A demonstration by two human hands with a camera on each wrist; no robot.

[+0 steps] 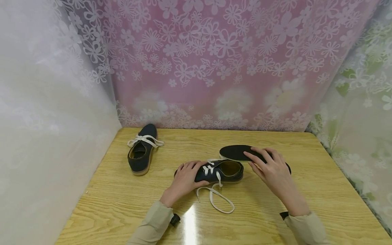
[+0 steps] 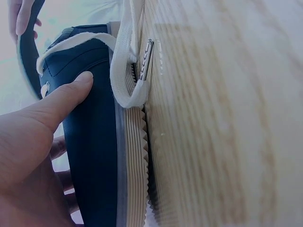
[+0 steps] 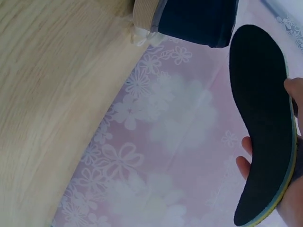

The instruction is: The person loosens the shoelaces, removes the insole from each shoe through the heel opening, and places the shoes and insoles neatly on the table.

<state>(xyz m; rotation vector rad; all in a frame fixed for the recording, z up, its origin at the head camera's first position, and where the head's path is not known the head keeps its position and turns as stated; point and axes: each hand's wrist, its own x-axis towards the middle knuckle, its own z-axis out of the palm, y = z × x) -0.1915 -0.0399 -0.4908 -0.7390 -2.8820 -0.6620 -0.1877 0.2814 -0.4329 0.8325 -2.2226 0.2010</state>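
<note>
A dark navy lace-up shoe (image 1: 200,175) sits on the table, its toe to the left and its mouth facing up. My left hand (image 1: 185,180) grips it over the toe, thumb on the near side and fingers across to the far side. White laces (image 1: 225,211) hang loose from the shoe and trail on the tabletop. Between thumb and fingers, my right hand (image 1: 274,172) holds a black insole (image 1: 234,152) tilted above the shoe's heel end. In the right wrist view the insole (image 3: 265,118) is curved, with a yellow-and-blue edge, beside the shoe's heel (image 3: 196,21).
A second navy shoe (image 1: 149,130) with a tied white bow stands at the back left of the wooden table (image 1: 321,190). Floral pink curtain (image 1: 208,68) hangs behind the far edge, with pale sheets at both sides.
</note>
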